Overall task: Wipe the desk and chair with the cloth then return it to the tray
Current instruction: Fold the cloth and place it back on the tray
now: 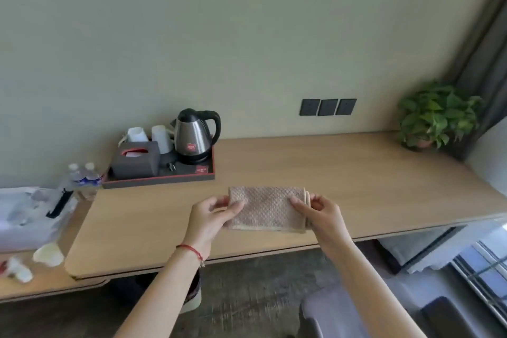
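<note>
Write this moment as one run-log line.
both hands: left hand, right hand | hold: folded cloth | over: desk | tray: without cloth

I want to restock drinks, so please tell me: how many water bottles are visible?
2. Both stand side by side at the desk's left end, just left of the tray: one bottle on the left, the other right beside it.

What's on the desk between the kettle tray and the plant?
Nothing. In the head view, the desk is bare wood from the tray to the plant.
</note>
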Motion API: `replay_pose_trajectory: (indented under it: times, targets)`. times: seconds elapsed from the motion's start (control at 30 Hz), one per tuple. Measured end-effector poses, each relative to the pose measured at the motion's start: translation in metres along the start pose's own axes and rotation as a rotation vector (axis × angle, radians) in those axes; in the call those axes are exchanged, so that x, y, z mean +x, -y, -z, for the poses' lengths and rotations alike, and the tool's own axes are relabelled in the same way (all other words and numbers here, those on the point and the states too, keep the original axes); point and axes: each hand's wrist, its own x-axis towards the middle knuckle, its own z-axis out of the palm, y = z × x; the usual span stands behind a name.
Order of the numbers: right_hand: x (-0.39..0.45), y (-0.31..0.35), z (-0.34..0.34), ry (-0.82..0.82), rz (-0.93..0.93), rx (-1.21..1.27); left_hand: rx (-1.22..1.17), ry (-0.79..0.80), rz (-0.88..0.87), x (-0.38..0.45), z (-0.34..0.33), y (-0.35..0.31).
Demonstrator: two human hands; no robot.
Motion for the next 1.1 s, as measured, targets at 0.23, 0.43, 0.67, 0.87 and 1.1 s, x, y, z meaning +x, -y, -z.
replay_pose_trajectory:
  times: [0.23,0.43,0.67,0.87,1.1]
  targets:
    - [0.097,-0.006,-0.073,0.035,0.017,-0.038,0.002,-0.004,-0.092,0.091,0.055,-0.011]
    - [0.182,-0.012,-0.124,0.175,0.031,-0.049,-0.264,-0.095,0.070,0.167,0.071,-0.006]
    - [0.248,-0.013,-0.168,0.453,-0.001,-0.059,-0.597,-0.100,0.502,0.233,0.100,0.020]
    - [0.285,-0.025,-0.187,0.522,-0.040,-0.058,-0.632,-0.044,0.639,0.258,0.117,0.041]
    - [0.317,-0.051,-0.208,0.376,-0.059,-0.247,-0.317,-0.330,0.333,0.291,0.138,0.041]
